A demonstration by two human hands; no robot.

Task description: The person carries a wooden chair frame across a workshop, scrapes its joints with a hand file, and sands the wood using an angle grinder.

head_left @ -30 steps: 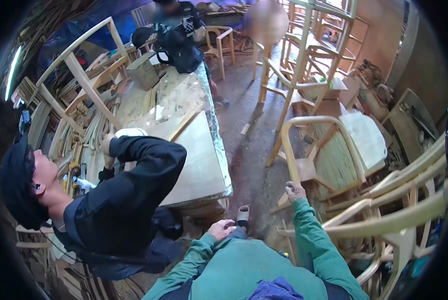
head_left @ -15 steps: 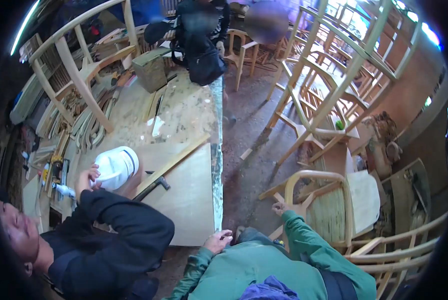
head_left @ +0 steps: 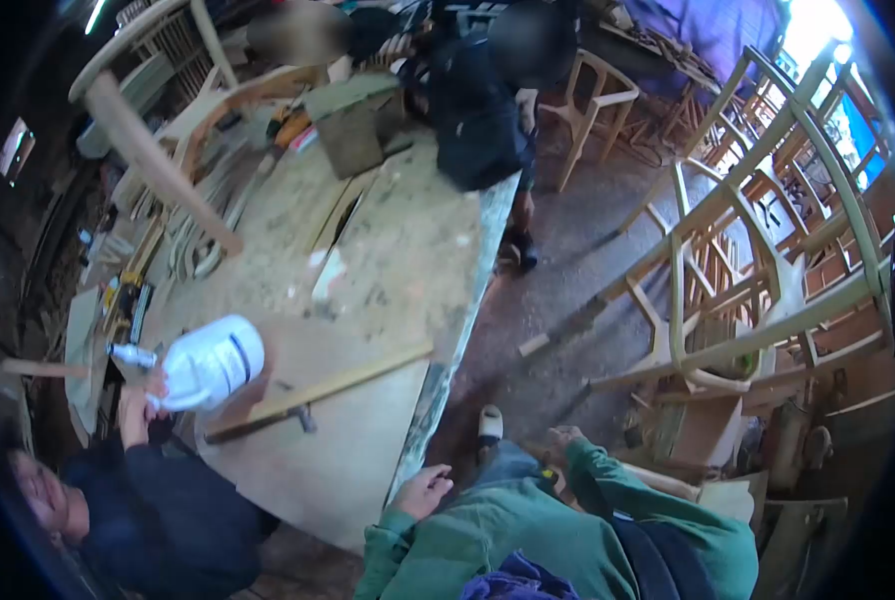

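My left hand (head_left: 424,491), in a green sleeve, hangs beside the near right edge of the plywood-topped workbench (head_left: 368,492). Its fingers are loosely bent and partly spread, with nothing in them. Over the floor to the right, my right hand (head_left: 567,436) is held low with its fingers partly stretched; I see nothing in it. A wooden strip (head_left: 368,378) lies across the bench top, and a hammer (head_left: 303,415) rests against it. My shoe (head_left: 490,425) shows on the floor between my hands.
At left, a co-worker in dark clothes (head_left: 158,520) holds a white plastic jug (head_left: 208,365) over the bench. Another person in black (head_left: 478,120) stands at the far end, near a box (head_left: 353,120). Stacked wooden chair frames (head_left: 768,260) rise at right; a wood offcut (head_left: 534,345) lies on the floor.
My view has swung, and the chair frames have shifted within it. My right hand is no longer at the curved-back chair. The co-worker's white jug is tipped more.
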